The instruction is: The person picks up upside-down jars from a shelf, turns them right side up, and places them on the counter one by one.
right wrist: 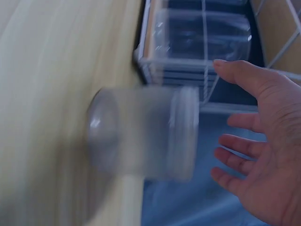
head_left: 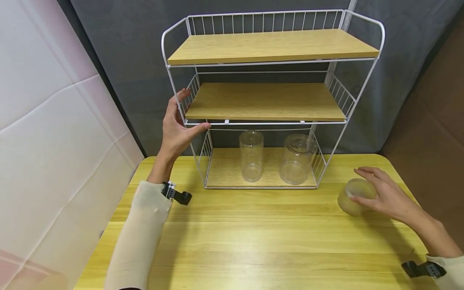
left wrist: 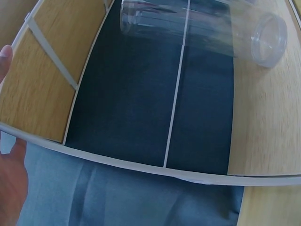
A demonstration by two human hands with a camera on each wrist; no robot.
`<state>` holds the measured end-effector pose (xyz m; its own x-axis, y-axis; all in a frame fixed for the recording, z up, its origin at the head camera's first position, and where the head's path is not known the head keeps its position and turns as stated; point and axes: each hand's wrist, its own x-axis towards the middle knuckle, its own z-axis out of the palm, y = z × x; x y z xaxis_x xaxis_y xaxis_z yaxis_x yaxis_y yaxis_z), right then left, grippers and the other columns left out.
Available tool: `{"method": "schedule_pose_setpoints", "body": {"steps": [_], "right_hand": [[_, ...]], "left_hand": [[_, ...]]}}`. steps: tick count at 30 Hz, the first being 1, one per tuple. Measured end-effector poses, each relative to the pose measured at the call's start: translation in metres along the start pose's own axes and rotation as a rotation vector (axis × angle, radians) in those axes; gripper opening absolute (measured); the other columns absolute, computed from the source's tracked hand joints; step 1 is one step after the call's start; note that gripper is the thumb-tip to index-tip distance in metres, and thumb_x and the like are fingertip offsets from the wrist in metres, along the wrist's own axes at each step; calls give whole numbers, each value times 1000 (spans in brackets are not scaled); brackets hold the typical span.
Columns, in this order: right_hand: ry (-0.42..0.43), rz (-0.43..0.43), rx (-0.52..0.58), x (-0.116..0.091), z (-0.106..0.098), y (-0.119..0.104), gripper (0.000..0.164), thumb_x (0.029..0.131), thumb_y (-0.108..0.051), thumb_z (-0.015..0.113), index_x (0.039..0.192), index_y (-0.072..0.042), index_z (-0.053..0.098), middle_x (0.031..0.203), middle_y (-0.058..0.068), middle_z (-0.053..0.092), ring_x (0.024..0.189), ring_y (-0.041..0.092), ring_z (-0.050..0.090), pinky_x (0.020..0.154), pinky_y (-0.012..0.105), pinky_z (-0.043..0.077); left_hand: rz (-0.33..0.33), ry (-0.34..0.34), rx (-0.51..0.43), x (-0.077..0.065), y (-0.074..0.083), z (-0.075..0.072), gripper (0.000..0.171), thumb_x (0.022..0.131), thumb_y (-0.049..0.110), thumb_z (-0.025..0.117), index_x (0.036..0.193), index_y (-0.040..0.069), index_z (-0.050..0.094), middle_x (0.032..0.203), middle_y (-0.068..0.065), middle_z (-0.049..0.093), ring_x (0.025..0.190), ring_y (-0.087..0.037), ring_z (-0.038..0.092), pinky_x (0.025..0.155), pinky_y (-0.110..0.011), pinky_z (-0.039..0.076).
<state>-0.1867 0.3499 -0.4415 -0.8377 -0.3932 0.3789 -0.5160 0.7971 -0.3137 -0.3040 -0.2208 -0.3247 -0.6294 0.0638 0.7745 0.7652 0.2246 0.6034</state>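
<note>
A three-tier white wire rack [head_left: 264, 123] with wooden shelves stands at the back of the table. My left hand [head_left: 177, 125] grips its left side at the middle shelf, thumb along the front edge and fingers at the side wires. On the right, my right hand [head_left: 384, 195] is beside a clear jar [head_left: 357, 197] standing on the table. In the right wrist view its fingers are spread and loosely bent, with a gap between them and the jar [right wrist: 141, 134]. A tall clear jar [head_left: 251, 157] and a wider one [head_left: 296, 161] stand on the bottom shelf.
The wooden table [head_left: 253, 241] runs up to a grey cloth backdrop [head_left: 119, 48]. White sheeting [head_left: 54, 141] borders the left and a brown panel [head_left: 431, 129] the right. The rack's top shelf [head_left: 272, 46] and middle shelf [head_left: 264, 100] overhang the jars in the head view.
</note>
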Motion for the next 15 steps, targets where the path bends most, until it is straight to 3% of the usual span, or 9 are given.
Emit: {"method": "schedule_pose_setpoints", "body": {"steps": [4, 7, 10, 11, 15], "right_hand": [[74, -41, 19, 12, -4, -24, 90, 71, -20, 98, 148, 3, 57, 145, 24, 55, 129, 47, 53, 112, 24, 38], [122, -90, 45, 22, -3, -42, 95, 66, -14, 100, 149, 1, 56, 145, 22, 57, 128, 45, 55, 110, 2, 24], [149, -142, 89, 34, 0, -60, 99, 64, -9, 100, 151, 0, 55, 145, 21, 58, 127, 42, 57, 110, 0, 21], [153, -159, 94, 38, 2, -65, 99, 64, -9, 100, 152, 0, 54, 146, 21, 58, 117, 36, 63, 109, 1, 26], [161, -192, 125, 55, 9, -84, 100, 67, -11, 98, 155, -2, 51, 149, 20, 56, 119, 36, 64, 113, 12, 35]], "left_hand": [[13, 1, -10, 0, 0, 0, 96, 69, -15, 92, 152, -2, 47, 162, -17, 43, 155, -20, 36, 126, -47, 36], [12, 1, -26, 0, 0, 0, 95, 69, -15, 91, 152, -3, 47, 162, -21, 42, 155, -21, 35, 126, -47, 36], [5, -1, -40, 0, 1, 1, 95, 68, -17, 90, 152, -5, 46, 162, -22, 41, 156, -21, 34, 126, -46, 36], [5, -1, -43, 0, 1, 1, 96, 68, -17, 90, 152, -5, 45, 163, -22, 41, 156, -22, 34, 126, -45, 36], [7, -4, -43, -1, 0, 2, 96, 68, -19, 89, 152, -4, 45, 163, -23, 40, 156, -21, 33, 127, -45, 36]]}}
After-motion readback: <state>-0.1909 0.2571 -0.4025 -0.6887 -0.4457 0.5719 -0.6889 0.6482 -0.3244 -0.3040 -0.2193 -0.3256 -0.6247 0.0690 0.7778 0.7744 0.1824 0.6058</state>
